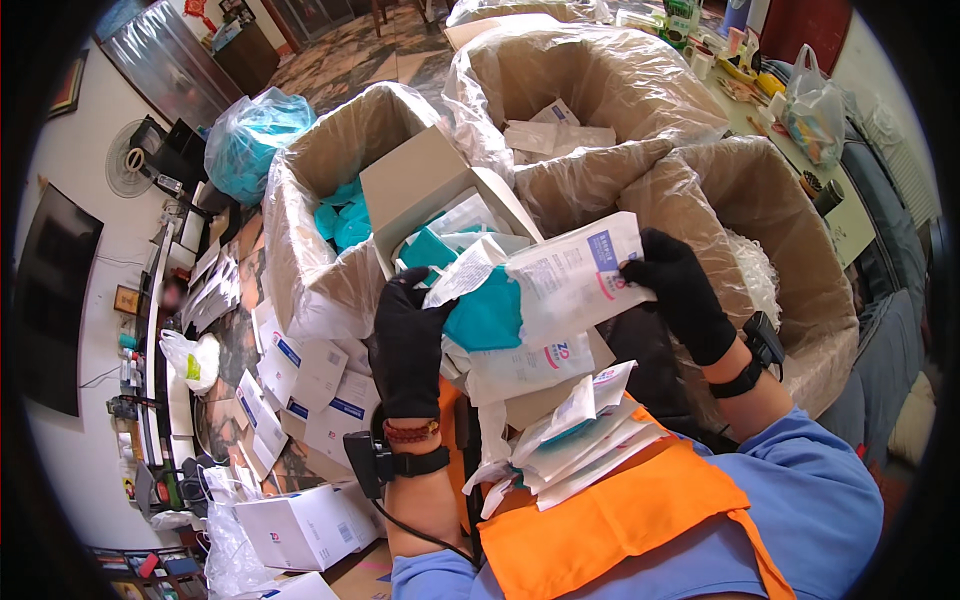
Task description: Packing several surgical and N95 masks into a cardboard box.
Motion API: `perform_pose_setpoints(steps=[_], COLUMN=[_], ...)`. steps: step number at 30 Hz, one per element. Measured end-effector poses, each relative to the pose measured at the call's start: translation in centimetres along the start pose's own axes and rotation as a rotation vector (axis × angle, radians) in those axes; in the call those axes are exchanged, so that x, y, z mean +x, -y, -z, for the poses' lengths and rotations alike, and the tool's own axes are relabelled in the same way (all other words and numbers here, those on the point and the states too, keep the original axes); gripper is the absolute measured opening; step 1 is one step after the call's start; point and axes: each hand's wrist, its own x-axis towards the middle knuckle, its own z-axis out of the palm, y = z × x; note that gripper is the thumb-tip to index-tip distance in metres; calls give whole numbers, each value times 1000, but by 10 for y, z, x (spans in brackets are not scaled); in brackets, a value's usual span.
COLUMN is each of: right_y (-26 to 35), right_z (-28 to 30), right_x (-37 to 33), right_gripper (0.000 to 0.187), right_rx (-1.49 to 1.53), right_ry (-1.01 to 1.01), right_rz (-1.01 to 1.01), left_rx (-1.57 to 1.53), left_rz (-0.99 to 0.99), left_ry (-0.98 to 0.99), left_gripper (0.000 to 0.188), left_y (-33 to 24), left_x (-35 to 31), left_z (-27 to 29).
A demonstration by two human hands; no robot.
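From the head view, the left hand in a black fabric glove (408, 345) is just off centre toward 9 o'clock, its forearm rising almost upright from 7 o'clock. The right hand in a black fabric glove (688, 295) is at 3 o'clock, its forearm slanting in from 4. The hands are apart, both clamped on one flat white paper packet (560, 290) stretched between them near the centre: the right pinches its far end, the left its torn end, where a teal folded mask (485, 318) shows. I cannot tell whether the left also grips the mask.

Behind the packet, toward 11 o'clock, an open pale cardboard box (410, 185) holds teal masks and white wrappers. At 10 o'clock a brown carton lined with clear plastic (300, 240) contains loose teal masks (348, 220). At 1 o'clock a larger plastic-lined brown carton (620, 80) has white packets (570, 135) at its bottom. At 3 o'clock, beyond the right hand, another plastic-lined brown carton (815, 310) holds crumpled whitish material (755, 270).
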Motion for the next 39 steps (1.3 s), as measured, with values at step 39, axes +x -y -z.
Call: perform_pose_setpoints(steps=[39], right_y=[-10], right_z=[52], right_x=[8], right_gripper=[12], right_rx=[-581], right_ry=[63], right_rz=[633], left_rx=[538], left_rz=[-306], left_ry=[-151], left_gripper=[45], left_y=[-23], left_x=[-10], left_z=[-6])
